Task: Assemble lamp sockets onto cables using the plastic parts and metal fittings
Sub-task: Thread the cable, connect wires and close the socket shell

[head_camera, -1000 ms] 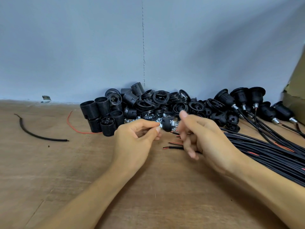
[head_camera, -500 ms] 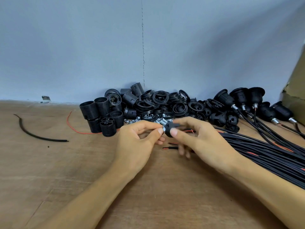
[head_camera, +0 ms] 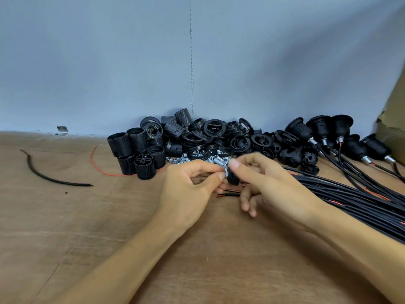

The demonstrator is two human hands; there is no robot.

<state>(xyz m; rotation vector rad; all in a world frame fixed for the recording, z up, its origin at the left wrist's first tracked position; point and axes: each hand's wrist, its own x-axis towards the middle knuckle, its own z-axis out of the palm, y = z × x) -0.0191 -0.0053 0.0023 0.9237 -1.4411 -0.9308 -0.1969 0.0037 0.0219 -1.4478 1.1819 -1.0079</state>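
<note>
Because the metal fitting (head_camera: 225, 170) apparently has to seat in the small black cap (head_camera: 233, 181), the left hand (head_camera: 188, 185) pinches the fitting between thumb and forefinger while the right hand (head_camera: 271, 183) pinches the cap against it, just in front of the parts pile (head_camera: 210, 137) on the counter (head_camera: 109, 216).

2 hands (head_camera: 188, 189) (head_camera: 271, 185) — 1 blk cable scrap (head_camera: 72, 183), 1 red wire (head_camera: 118, 175).

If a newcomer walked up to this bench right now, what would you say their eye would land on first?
Most likely the hands at centre: the left hand pinches a metal fitting against a small black plastic part held by the right hand, above the wooden table. Behind them a heap of black plastic parts lies along the grey wall, and a bundle of black cables fans in from the right.
</note>
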